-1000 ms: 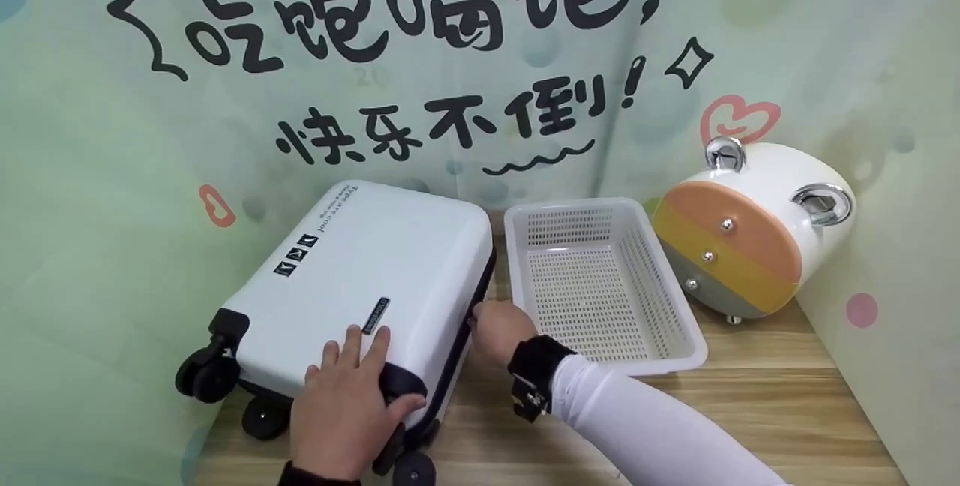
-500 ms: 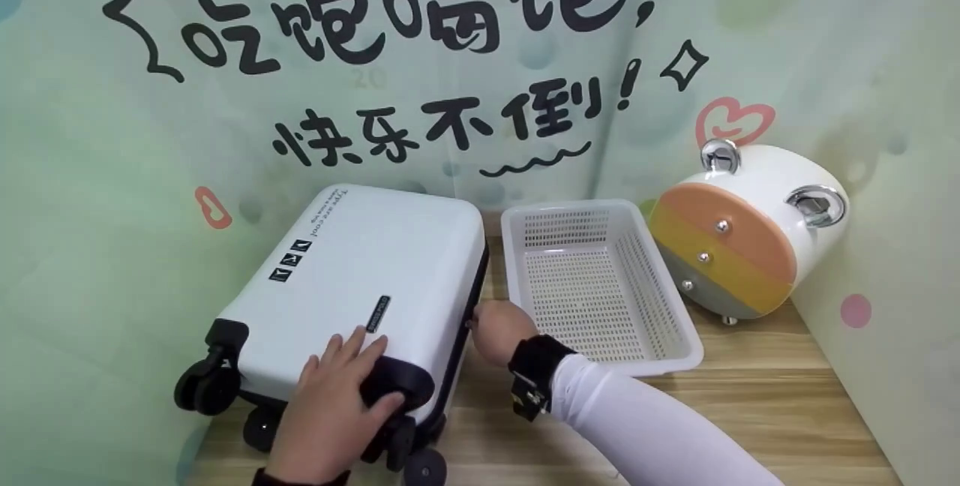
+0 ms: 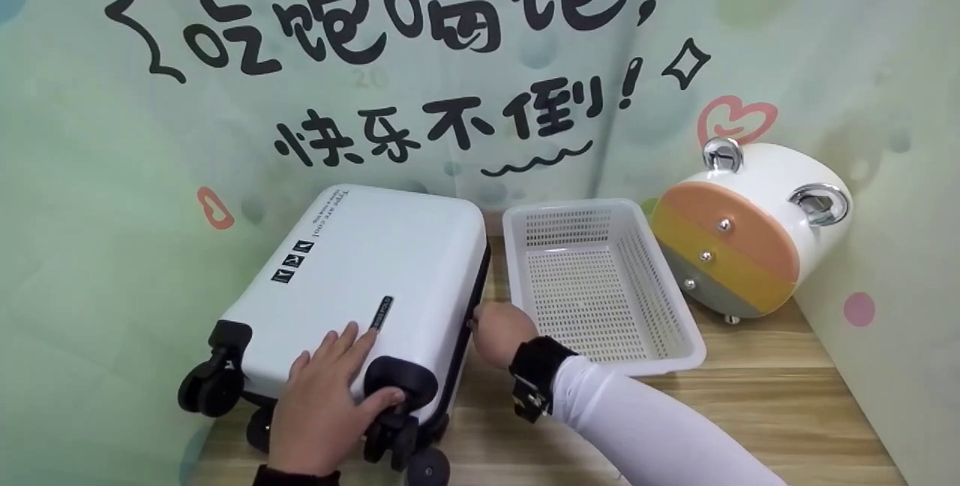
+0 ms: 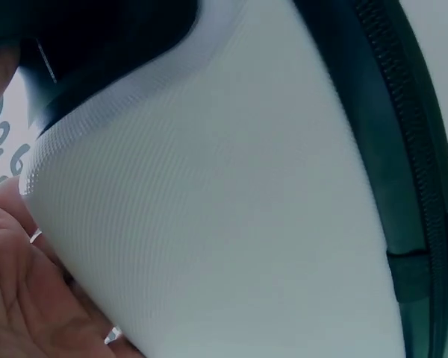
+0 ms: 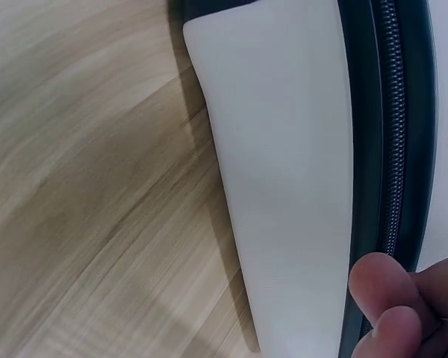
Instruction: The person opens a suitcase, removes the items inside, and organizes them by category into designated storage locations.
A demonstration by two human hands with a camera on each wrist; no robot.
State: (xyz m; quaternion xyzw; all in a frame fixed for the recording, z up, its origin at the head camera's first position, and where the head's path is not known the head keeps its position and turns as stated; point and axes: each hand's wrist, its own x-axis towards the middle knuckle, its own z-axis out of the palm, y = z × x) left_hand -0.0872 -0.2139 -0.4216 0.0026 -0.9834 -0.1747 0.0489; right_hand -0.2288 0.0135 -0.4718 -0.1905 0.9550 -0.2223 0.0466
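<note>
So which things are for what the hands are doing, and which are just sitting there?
Part of the job, it seems:
white suitcase, lying down
its zipper, with the right hand at it
left hand, resting on the case

Just sitting there, not held:
white plastic basket
striped drum-shaped thing

Zipper (image 5: 393,142) partly hidden behind right hand (image 5: 412,307); finest lettering (image 3: 325,207) on suitcase (image 3: 397,246) unreadable; sleeve (image 3: 652,418) cut off below.
</note>
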